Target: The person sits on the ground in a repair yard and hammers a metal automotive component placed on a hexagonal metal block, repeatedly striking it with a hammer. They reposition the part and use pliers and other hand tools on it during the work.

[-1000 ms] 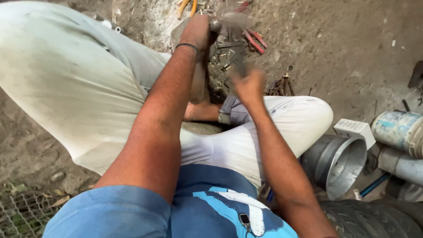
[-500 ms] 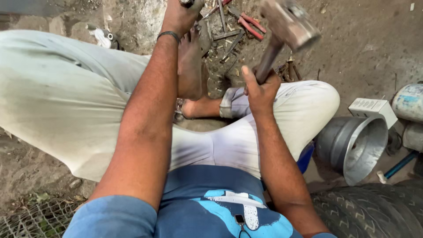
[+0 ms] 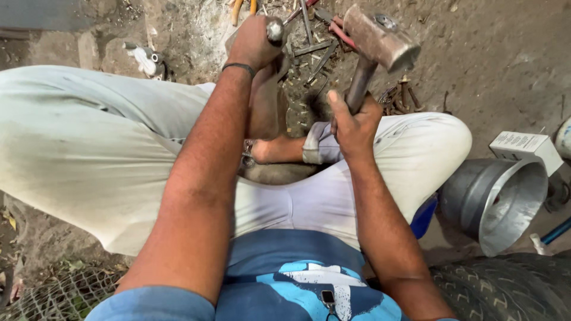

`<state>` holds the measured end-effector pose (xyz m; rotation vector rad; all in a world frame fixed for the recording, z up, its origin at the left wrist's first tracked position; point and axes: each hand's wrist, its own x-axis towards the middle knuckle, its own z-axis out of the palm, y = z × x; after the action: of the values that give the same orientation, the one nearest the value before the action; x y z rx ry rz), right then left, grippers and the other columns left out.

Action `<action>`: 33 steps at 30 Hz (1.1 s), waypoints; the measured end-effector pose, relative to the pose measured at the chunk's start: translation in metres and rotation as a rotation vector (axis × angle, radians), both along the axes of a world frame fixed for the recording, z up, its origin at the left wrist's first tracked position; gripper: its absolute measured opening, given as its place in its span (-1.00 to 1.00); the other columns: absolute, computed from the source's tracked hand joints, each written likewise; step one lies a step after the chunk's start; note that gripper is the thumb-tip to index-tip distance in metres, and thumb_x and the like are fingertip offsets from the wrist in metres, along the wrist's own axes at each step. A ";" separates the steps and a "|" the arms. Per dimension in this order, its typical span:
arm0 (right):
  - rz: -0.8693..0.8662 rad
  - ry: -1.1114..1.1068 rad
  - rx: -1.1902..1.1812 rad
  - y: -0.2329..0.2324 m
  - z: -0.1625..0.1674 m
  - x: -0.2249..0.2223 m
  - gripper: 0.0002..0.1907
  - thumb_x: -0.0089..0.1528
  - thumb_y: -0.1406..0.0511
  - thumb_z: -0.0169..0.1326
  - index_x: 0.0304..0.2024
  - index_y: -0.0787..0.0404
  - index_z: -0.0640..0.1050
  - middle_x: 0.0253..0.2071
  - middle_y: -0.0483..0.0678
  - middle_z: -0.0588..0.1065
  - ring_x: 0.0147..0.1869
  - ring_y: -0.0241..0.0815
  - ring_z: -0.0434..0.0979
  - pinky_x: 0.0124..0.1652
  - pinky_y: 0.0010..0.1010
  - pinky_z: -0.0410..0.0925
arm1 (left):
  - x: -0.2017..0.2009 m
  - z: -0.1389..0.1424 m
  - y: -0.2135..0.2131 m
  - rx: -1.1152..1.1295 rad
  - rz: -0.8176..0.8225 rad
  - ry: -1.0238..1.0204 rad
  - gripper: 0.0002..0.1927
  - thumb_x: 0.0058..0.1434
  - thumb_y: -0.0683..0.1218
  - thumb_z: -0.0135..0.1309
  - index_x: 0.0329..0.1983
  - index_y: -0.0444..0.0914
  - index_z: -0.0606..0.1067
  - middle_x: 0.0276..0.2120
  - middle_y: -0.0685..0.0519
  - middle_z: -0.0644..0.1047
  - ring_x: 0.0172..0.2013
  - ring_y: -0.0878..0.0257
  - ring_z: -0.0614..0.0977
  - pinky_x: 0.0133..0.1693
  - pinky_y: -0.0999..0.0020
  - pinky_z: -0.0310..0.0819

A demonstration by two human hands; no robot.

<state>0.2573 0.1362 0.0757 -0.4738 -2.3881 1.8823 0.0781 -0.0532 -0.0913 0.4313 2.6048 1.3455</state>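
Note:
I sit cross-legged on dirt ground in pale trousers. My right hand (image 3: 352,122) grips the handle of a heavy hammer (image 3: 377,41), whose rusty steel head is raised up and to the right. My left hand (image 3: 253,41) is closed around a metal chisel-like rod (image 3: 275,30) with a bright round top, held upright over my bare foot. A dark band circles my left wrist. What the rod's tip rests on is hidden by my hand and foot.
Scattered metal tools and red-handled pliers (image 3: 333,27) lie on the dirt ahead. A grey metal duct piece (image 3: 505,208) and a small white box (image 3: 526,145) sit at right. A tyre (image 3: 511,288) lies at bottom right, wire mesh (image 3: 53,297) at bottom left.
The hammer came up from a blurred low position to a raised one, head tilted right. My left hand stayed on the rod. The view shifted slightly.

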 end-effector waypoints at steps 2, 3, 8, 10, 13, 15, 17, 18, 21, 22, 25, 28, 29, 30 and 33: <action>0.030 0.091 0.044 -0.002 0.004 -0.001 -0.64 0.38 0.25 0.25 -0.43 0.29 0.48 -0.59 -0.15 0.40 -0.59 -0.36 0.34 -0.52 -0.45 0.20 | 0.001 -0.001 0.004 -0.036 0.017 0.002 -0.81 0.11 -0.05 0.24 -0.26 -0.21 0.63 -0.37 -0.21 0.62 -0.27 -0.19 0.64 -0.16 0.01 0.56; 0.032 0.137 0.051 -0.004 0.004 -0.003 -0.65 0.38 0.25 0.25 -0.42 0.30 0.49 -0.56 -0.15 0.41 -0.56 -0.36 0.35 -0.49 -0.44 0.21 | 0.003 -0.002 0.005 -0.056 0.022 -0.008 -0.80 0.07 -0.07 0.24 -0.24 -0.20 0.64 -0.37 -0.22 0.62 -0.26 -0.20 0.63 -0.16 0.01 0.55; 0.110 0.169 0.230 -0.022 -0.013 -0.025 -0.70 0.33 0.23 0.29 -0.24 0.34 0.50 -0.43 -0.10 0.44 -0.41 -0.32 0.43 -0.39 -0.42 0.27 | 0.006 -0.013 0.007 -0.058 0.093 -0.009 -0.79 0.14 -0.03 0.28 -0.23 -0.22 0.64 -0.35 -0.24 0.61 -0.25 -0.20 0.63 -0.14 0.00 0.55; 0.260 -0.012 0.566 -0.024 -0.024 -0.031 -0.73 0.28 0.24 0.28 -0.16 0.35 0.60 -0.41 -0.07 0.53 -0.37 -0.30 0.53 -0.35 -0.39 0.37 | 0.006 -0.016 0.005 -0.075 0.143 -0.058 -0.80 0.15 -0.05 0.26 -0.23 -0.24 0.62 -0.32 -0.23 0.62 -0.23 -0.21 0.63 -0.15 -0.01 0.55; 0.293 -0.252 0.721 -0.022 -0.026 -0.030 -0.60 0.22 0.13 0.41 -0.25 0.35 0.62 -0.49 0.04 0.49 -0.41 -0.19 0.45 -0.35 -0.26 0.35 | 0.004 -0.013 0.002 -0.054 0.208 -0.063 -0.75 0.05 -0.10 0.23 -0.20 -0.26 0.61 -0.29 -0.24 0.62 -0.22 -0.21 0.64 -0.18 0.00 0.55; 0.207 -0.218 0.508 -0.021 -0.010 -0.029 -0.63 0.19 0.15 0.36 -0.20 0.32 0.60 -0.49 -0.06 0.53 -0.44 -0.25 0.46 -0.39 -0.31 0.36 | 0.004 -0.006 0.002 0.037 0.136 -0.031 -0.68 -0.04 -0.09 0.24 -0.17 -0.20 0.64 -0.32 -0.24 0.63 -0.24 -0.18 0.67 -0.12 0.05 0.56; 0.188 -0.045 0.430 -0.019 0.022 -0.033 -0.65 0.21 0.17 0.36 -0.19 0.32 0.60 -0.46 -0.11 0.54 -0.40 -0.32 0.47 -0.37 -0.37 0.38 | 0.002 0.001 0.003 -0.007 0.115 -0.091 -0.77 0.13 -0.01 0.23 -0.20 -0.21 0.63 -0.30 -0.24 0.63 -0.22 -0.21 0.65 -0.10 0.02 0.55; 0.216 0.114 0.454 -0.017 0.042 -0.037 -0.66 0.25 0.18 0.38 -0.21 0.32 0.59 -0.42 -0.12 0.54 -0.35 -0.35 0.47 -0.31 -0.40 0.39 | 0.002 0.004 0.004 -0.029 0.107 -0.122 -0.77 0.21 0.02 0.22 -0.21 -0.22 0.62 -0.29 -0.24 0.63 -0.21 -0.22 0.64 -0.09 0.00 0.54; 0.208 0.359 0.256 -0.015 0.099 -0.054 -0.69 0.40 0.27 0.35 -0.35 0.19 0.50 -0.53 -0.17 0.42 -0.51 -0.36 0.36 -0.45 -0.46 0.22 | 0.001 0.008 0.006 -0.050 0.149 -0.257 -0.78 0.21 0.03 0.17 -0.24 -0.20 0.62 -0.30 -0.20 0.64 -0.22 -0.15 0.68 -0.07 0.07 0.56; 0.220 0.448 0.193 -0.018 0.109 -0.059 -0.66 0.41 0.29 0.31 -0.40 0.16 0.47 -0.56 -0.19 0.41 -0.58 -0.35 0.35 -0.50 -0.45 0.21 | 0.001 0.008 0.006 -0.052 0.136 -0.206 -0.78 0.17 0.01 0.18 -0.24 -0.21 0.63 -0.31 -0.22 0.63 -0.22 -0.16 0.67 -0.09 0.06 0.56; 0.202 0.634 -0.005 -0.026 0.107 -0.070 -0.73 0.34 0.31 0.19 -0.44 0.17 0.44 -0.57 -0.22 0.41 -0.70 -0.28 0.35 -0.58 -0.38 0.28 | -0.001 0.003 0.007 -0.040 0.123 -0.194 -0.80 0.13 -0.03 0.17 -0.24 -0.21 0.63 -0.33 -0.22 0.64 -0.24 -0.15 0.69 -0.11 0.07 0.58; 0.146 0.463 0.356 -0.039 0.053 -0.066 -0.76 0.39 0.28 0.26 -0.23 0.30 0.50 -0.39 0.00 0.51 -0.41 -0.04 0.54 -0.43 -0.31 0.37 | -0.002 -0.002 0.006 -0.051 0.155 -0.267 -0.81 0.15 -0.03 0.16 -0.26 -0.22 0.62 -0.33 -0.23 0.63 -0.24 -0.13 0.70 -0.12 0.09 0.59; 0.184 0.516 0.570 -0.038 0.034 -0.067 -0.71 0.37 0.26 0.29 -0.12 0.38 0.52 -0.26 0.14 0.55 -0.26 0.09 0.58 -0.29 -0.20 0.44 | -0.002 -0.003 0.005 -0.081 0.149 -0.178 -0.78 0.13 -0.02 0.21 -0.28 -0.28 0.62 -0.33 -0.28 0.62 -0.22 -0.19 0.67 -0.12 0.04 0.57; 0.314 0.096 0.520 -0.036 0.015 -0.065 -0.73 0.31 0.26 0.24 -0.11 0.36 0.58 -0.32 0.16 0.60 -0.21 0.02 0.70 -0.20 -0.16 0.47 | -0.001 -0.003 0.003 -0.107 0.139 -0.096 -0.74 0.11 -0.02 0.26 -0.30 -0.33 0.61 -0.32 -0.34 0.60 -0.20 -0.26 0.64 -0.13 0.00 0.56; 0.311 -0.328 0.669 -0.030 -0.017 -0.057 -0.65 0.19 0.17 0.34 -0.21 0.34 0.61 -0.38 0.25 0.58 -0.28 0.09 0.62 -0.24 -0.14 0.41 | 0.001 -0.001 -0.001 0.157 0.183 -0.089 -0.76 0.08 -0.10 0.14 -0.19 -0.23 0.64 -0.30 -0.26 0.64 -0.18 -0.19 0.68 -0.14 0.06 0.59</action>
<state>0.2006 0.1066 0.0584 -0.3833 -3.2436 1.0007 0.0787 -0.0540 -0.0924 0.1523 2.5272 1.5957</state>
